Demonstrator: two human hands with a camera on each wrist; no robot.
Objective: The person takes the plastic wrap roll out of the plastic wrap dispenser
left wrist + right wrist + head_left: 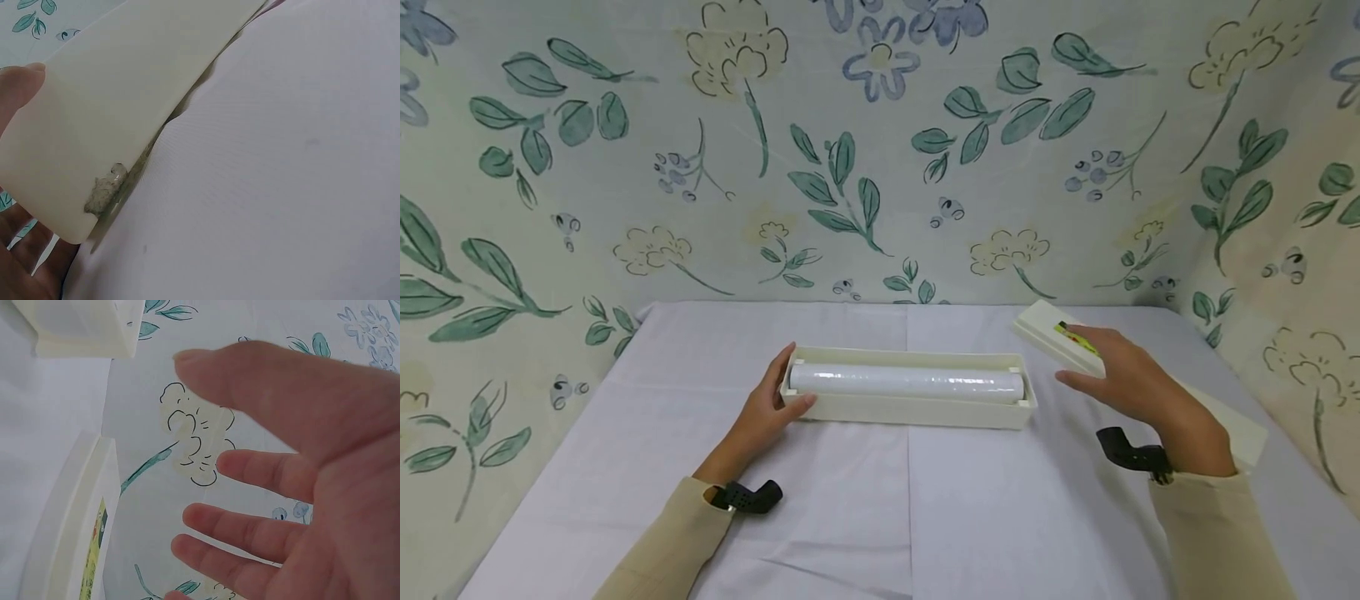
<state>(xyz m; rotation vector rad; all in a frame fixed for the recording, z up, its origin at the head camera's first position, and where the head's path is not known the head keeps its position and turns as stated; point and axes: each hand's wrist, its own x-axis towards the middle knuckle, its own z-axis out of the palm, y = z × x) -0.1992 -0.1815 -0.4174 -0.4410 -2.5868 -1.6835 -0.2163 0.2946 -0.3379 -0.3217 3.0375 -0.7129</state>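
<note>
Flower-printed fabric [865,125] is hung behind a desk [992,517] draped in white cloth. Mid-desk, a cream dispenser case [917,411] is set with its top uncovered, and a white film roll [910,381] is laid lengthwise inside it. The case's left end is gripped by the left hand [763,417], the thumb placed on the near wall. Right of the case, a long cream lid [1047,333] with a yellow-green label [1078,337] is partly hidden by the right hand [1138,379], whose fingers are spread, with nothing held. That hand is placed nearer the lid, just beside it. The case's long axis is aligned left to right, its right end pointed toward the right hand; the lid's is slanted, far-left to near-right.
</note>
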